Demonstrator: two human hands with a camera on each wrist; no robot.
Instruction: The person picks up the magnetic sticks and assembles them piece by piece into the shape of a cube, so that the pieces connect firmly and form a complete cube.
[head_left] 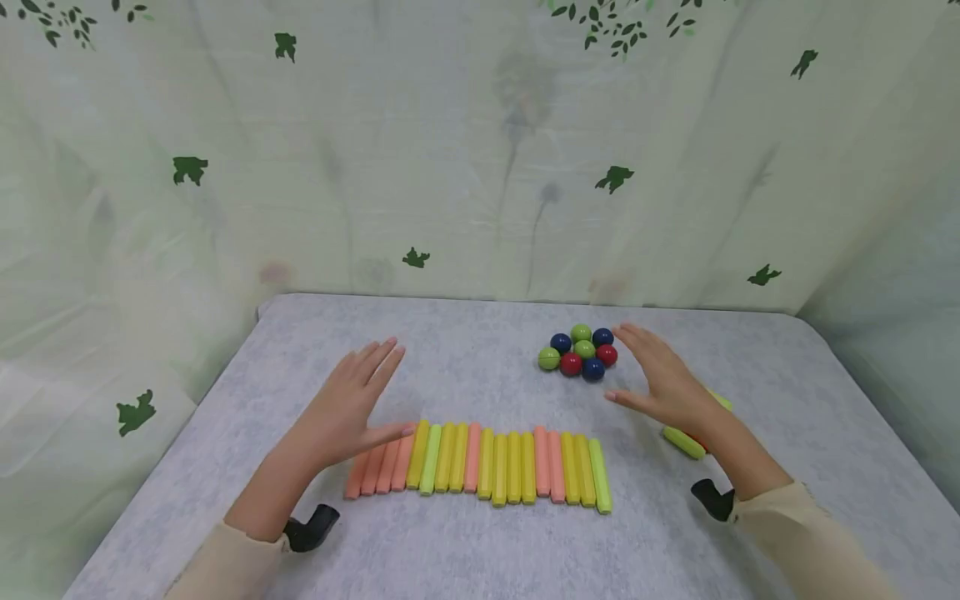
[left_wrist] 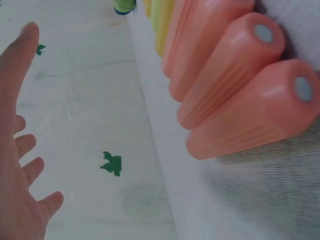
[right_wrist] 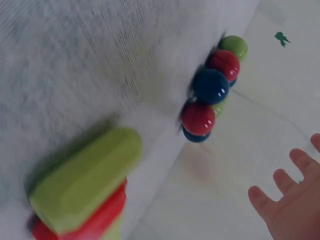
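Note:
Side by side on the table lies a row of coloured sticks, with pink sticks (head_left: 372, 471) at the left end and yellow sticks (head_left: 500, 471) and light green sticks (head_left: 600, 475) further right. Above the row's left end hovers my left hand (head_left: 345, 408), fingers extended, holding nothing. My right hand (head_left: 667, 379) is held in the air just right of a cluster of green, blue and red balls (head_left: 583, 350), its fingers spread and nothing in them. Partly hidden under the right forearm are yellow-green sticks (head_left: 684, 442) and a red stick (right_wrist: 112, 205).
The grey table (head_left: 450, 550) ends at a pale curtain (head_left: 450, 167) with green leaf and bird prints. Black wrist straps or mounts (head_left: 311, 529) sit below both wrists. The pink sticks show round grey spots (left_wrist: 263, 33) on their ends.

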